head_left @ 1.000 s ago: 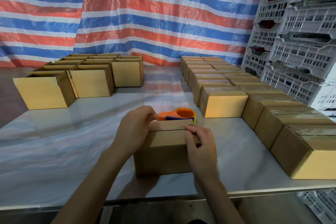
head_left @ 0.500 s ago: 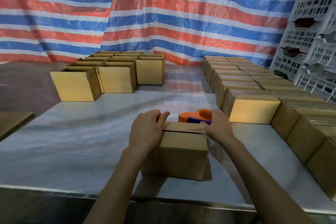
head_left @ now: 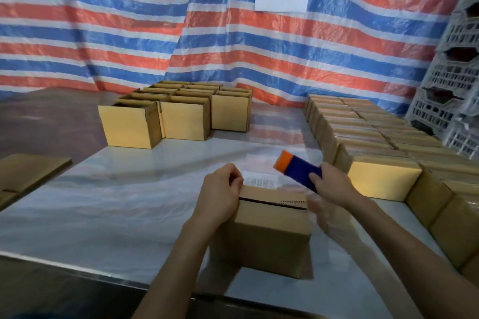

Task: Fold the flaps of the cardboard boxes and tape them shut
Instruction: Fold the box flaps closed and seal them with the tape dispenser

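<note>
A small brown cardboard box point(head_left: 269, 235) stands near the table's front edge with its top flaps folded down and a dark seam across the top. My left hand point(head_left: 220, 189) presses on the box's top left corner, fingers curled over the far flap. My right hand point(head_left: 334, 186) holds an orange and blue tape dispenser point(head_left: 298, 171) lifted above the box's right end. The dispenser is tilted, orange end up and to the left.
Open-topped boxes point(head_left: 181, 114) are grouped at the back left. Rows of taped boxes point(head_left: 375, 142) line the right side. A flat cardboard sheet point(head_left: 28, 171) lies at far left. White plastic crates point(head_left: 456, 80) stack at the right. A striped tarp hangs behind.
My right hand has taken the tape dispenser off the table behind the box and raised it. My left hand stays on the box's top. The camera has swung left.
</note>
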